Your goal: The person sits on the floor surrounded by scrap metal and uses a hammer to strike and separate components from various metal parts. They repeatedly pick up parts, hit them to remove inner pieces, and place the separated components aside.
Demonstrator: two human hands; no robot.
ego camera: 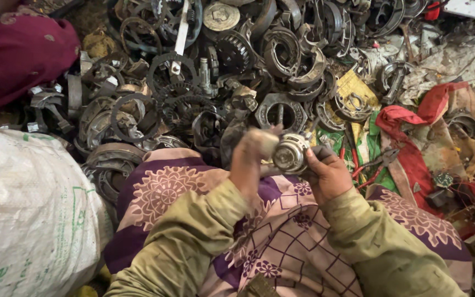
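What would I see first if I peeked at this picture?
First, the two hands in the middle: the right hand holds a round silvery metal part and the left hand presses against it. Behind them spreads a big heap of dark gears and metal rings, with red cloth at the right and a white sack at the left.

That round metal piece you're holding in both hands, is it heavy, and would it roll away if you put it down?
The round metal part looks like solid, thick metal, so it is probably heavy for its size and stiff. Its round body suggests it could roll on a smooth surface. It looks grimy, so possibly slippery, which may be why the left hand and right hand both grip it.
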